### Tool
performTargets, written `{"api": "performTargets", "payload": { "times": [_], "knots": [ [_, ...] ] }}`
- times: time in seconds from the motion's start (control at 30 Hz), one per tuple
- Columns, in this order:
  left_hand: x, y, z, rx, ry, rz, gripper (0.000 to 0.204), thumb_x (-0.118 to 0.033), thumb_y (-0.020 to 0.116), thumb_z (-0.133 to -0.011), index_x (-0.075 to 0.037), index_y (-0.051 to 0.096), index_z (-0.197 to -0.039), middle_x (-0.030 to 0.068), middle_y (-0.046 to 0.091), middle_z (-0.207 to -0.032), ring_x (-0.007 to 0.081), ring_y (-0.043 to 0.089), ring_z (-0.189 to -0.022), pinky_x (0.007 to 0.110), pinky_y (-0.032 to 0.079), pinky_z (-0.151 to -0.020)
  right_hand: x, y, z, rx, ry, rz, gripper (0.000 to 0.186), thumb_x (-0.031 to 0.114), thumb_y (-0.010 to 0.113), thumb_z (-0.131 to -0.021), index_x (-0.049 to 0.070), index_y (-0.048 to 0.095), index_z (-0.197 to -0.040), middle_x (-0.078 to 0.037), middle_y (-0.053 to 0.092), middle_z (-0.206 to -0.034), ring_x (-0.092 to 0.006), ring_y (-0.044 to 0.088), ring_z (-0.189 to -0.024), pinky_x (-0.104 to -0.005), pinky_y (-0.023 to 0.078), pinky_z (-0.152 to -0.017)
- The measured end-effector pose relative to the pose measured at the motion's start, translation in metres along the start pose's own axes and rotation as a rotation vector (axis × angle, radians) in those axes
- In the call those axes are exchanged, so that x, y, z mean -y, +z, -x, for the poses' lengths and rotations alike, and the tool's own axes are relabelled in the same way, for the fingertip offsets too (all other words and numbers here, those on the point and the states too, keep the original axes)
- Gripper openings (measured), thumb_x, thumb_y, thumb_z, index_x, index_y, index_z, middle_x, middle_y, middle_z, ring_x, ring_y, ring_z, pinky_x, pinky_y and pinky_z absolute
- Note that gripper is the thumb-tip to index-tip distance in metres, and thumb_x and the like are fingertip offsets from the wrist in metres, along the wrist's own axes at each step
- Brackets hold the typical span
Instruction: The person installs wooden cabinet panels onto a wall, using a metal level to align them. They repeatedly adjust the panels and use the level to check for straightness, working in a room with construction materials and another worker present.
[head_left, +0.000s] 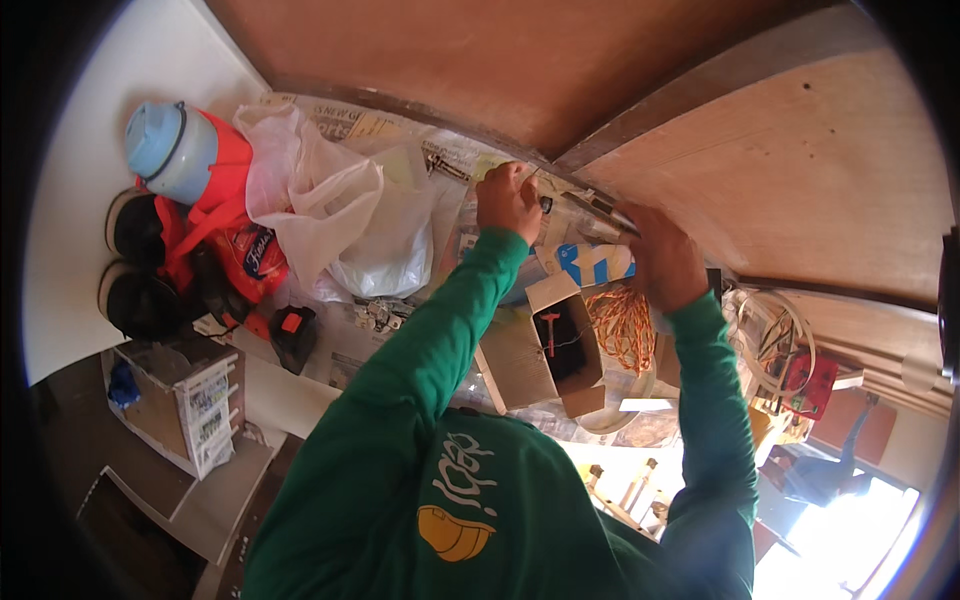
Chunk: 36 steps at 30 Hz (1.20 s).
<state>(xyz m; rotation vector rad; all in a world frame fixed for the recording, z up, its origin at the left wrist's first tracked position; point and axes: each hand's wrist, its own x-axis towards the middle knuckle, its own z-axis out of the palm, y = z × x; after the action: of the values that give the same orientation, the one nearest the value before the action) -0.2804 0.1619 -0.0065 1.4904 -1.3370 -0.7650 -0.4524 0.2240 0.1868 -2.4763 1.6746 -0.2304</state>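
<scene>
My left hand (pixel 508 205) is closed near the back of the newspaper-covered shelf (pixel 345 112), beside a small dark piece; what it grips is hidden. My right hand (pixel 670 260) is closed around the end of a long, flat metal piece (pixel 600 208), angled along the wooden back panel (pixel 420 50). A metal hinge-like fitting (pixel 447 168) lies left of my left hand. Below my hands are a blue-and-white package (pixel 585 262), an open cardboard box (pixel 548 293) with dark contents and a bundle of orange cord (pixel 620 330).
At left lie plastic bags (pixel 300 190), a blue jug (pixel 170 150), red bags (pixel 250 265), dark shoes (pixel 140 295) and more metal fittings (pixel 378 314). A small cabinet (pixel 170 405) stands lower left. Coiled cable (pixel 750 335) and a red case (pixel 808 383) are right. Another person (pixel 810 470) works beyond.
</scene>
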Motion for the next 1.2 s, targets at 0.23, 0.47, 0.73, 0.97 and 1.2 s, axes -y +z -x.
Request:
{"api": "performTargets", "payload": {
  "times": [0.23,0.47,0.73,0.97,1.2],
  "knots": [
    [0.029,0.038,-0.015,-0.020,-0.048,0.001,0.015,-0.009,0.062,-0.088,0.000,0.069,-0.098,0.0147,0.072,-0.093,0.0313,0.069,-0.084,0.038,0.055,-0.078,0.008,-0.001,-0.094,0.068,-0.348,0.488,0.037,0.008,0.063,-0.077,0.014,0.064,-0.113,-0.008,0.065,-0.100,-0.0300,0.062,-0.099,-0.0438,0.046,-0.087],
    [0.032,0.048,-0.016,-0.018,-0.130,0.154,0.015,-0.004,0.060,-0.086,-0.002,0.070,-0.098,0.0125,0.072,-0.086,0.0225,0.069,-0.078,0.033,0.054,-0.074,0.012,0.019,-0.161,0.217,-0.600,0.702,0.024,0.008,0.057,-0.083,0.015,0.069,-0.103,-0.007,0.064,-0.100,-0.0255,0.061,-0.102,-0.0409,0.044,-0.094],
    [0.034,0.036,-0.020,0.031,-0.289,0.203,0.018,-0.009,0.061,-0.083,-0.006,0.070,-0.098,0.0131,0.072,-0.091,0.0302,0.069,-0.087,0.040,0.055,-0.081,0.026,0.056,-0.175,0.293,-0.524,0.823,0.020,0.016,0.054,-0.088,0.017,0.072,-0.098,-0.006,0.067,-0.104,-0.0230,0.062,-0.104,-0.0404,0.043,-0.096],
    [0.022,0.038,-0.015,-0.034,-0.263,0.209,0.026,-0.010,0.062,-0.083,-0.009,0.069,-0.109,0.0098,0.071,-0.102,0.0294,0.068,-0.097,0.040,0.054,-0.086,0.012,0.064,-0.179,0.447,-0.534,0.963,0.028,0.014,0.054,-0.088,0.015,0.066,-0.113,-0.005,0.068,-0.109,-0.0246,0.062,-0.105,-0.0410,0.043,-0.099],
    [0.028,0.036,-0.012,-0.078,-0.230,0.228,0.027,-0.010,0.062,-0.082,-0.006,0.071,-0.107,0.0131,0.072,-0.102,0.0295,0.070,-0.093,0.038,0.055,-0.084,0.017,0.067,-0.186,0.505,-0.559,1.011,0.025,0.014,0.052,-0.089,0.015,0.069,-0.107,-0.004,0.068,-0.103,-0.0237,0.062,-0.103,-0.0400,0.044,-0.095]
  ]
}}
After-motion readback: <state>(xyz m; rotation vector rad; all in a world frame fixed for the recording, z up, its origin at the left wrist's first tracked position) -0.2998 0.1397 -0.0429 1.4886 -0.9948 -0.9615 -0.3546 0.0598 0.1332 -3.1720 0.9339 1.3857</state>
